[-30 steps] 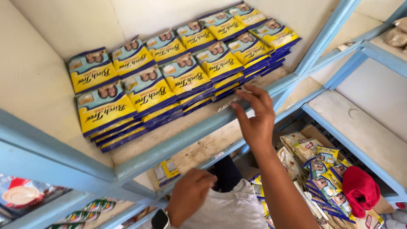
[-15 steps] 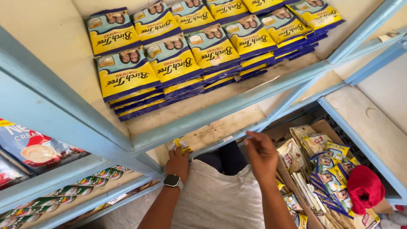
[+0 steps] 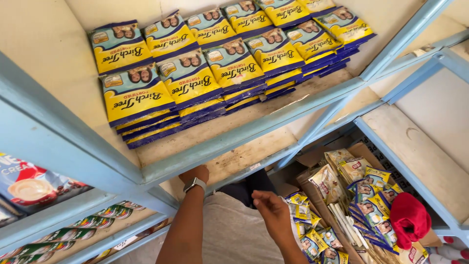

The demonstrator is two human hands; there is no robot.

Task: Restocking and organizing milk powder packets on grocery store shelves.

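My left hand (image 3: 196, 173) reaches into the gap under the light blue shelf rail (image 3: 254, 128). Its fingers are hidden behind the rail, and a smartwatch (image 3: 194, 185) sits on the wrist. My right hand (image 3: 271, 213) hovers lower, fingers apart and holding nothing, just left of a cardboard box (image 3: 312, 159) full of small yellow and blue sachets (image 3: 364, 193). Above both hands, stacks of yellow-and-blue flat packets (image 3: 188, 83) lie in rows on the wooden shelf board (image 3: 195, 137).
A red cloth item (image 3: 409, 217) lies on the sachets in the box. At left, a lower shelf holds a large pouch with a cup picture (image 3: 29, 186) and a row of green sachets (image 3: 73, 234). A bare pale shelf (image 3: 430, 146) stands at right.
My right hand has come down from the shelf rail to beside the box. My left hand has gone up under the rail, where its fingers are now hidden.
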